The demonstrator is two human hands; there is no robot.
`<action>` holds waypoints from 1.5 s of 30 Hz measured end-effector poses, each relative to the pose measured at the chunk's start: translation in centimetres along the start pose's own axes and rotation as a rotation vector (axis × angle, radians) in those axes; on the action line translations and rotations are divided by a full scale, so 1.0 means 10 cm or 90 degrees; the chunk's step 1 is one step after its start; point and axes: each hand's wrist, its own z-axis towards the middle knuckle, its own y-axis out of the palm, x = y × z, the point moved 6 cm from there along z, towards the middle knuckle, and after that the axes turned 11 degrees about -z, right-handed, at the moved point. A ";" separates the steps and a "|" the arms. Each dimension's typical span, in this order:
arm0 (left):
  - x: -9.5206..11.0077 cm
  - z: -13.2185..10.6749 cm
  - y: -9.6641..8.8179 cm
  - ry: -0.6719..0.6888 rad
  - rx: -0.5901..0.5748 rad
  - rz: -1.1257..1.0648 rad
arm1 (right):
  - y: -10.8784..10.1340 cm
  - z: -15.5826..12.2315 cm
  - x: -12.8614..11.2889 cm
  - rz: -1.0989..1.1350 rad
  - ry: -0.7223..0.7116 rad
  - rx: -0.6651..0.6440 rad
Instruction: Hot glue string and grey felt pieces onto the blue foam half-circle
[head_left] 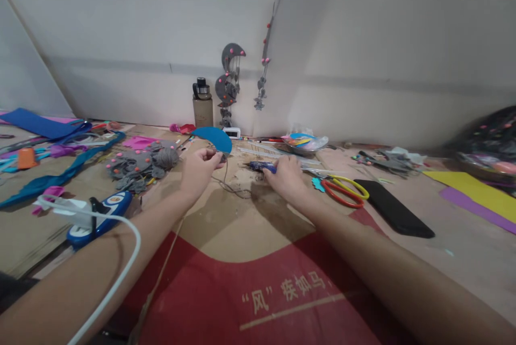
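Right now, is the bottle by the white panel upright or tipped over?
Upright: the bottle stands vertically, with its black cap uppermost.

Blue pc [215,138] + cord [230,188] in L hand [198,171], blue tool [263,166] in R hand [288,177]

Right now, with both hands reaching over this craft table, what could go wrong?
The grey cord trails from the left hand, which holds a blue piece; it might snag on the blue tool at the right hand. The scissors lie close to the right forearm, so a sideways sweep could knock them. The white cable crosses the left forearm in this view and might catch if that arm moves abruptly.
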 end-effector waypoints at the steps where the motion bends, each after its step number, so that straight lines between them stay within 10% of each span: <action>1: 0.04 -0.02 0.01 0.011 -0.002 0.038 | 0.00 -0.04 -0.11 0.034 -0.013 -0.014; 5: 0.25 -0.12 0.06 0.101 -0.021 0.180 | 0.14 -0.17 -0.72 0.339 -0.082 -0.147; 11: 0.36 -0.15 0.06 0.175 -0.024 0.229 | 0.43 -0.26 -1.02 0.675 0.138 -0.319; 22: 0.00 -0.08 0.16 -0.052 -0.086 -0.048 | 0.24 -0.11 -0.75 0.561 0.062 -0.145; 45: -0.02 -0.15 0.18 -0.105 -0.036 -0.198 | 0.33 -0.11 -0.71 0.591 0.074 -0.161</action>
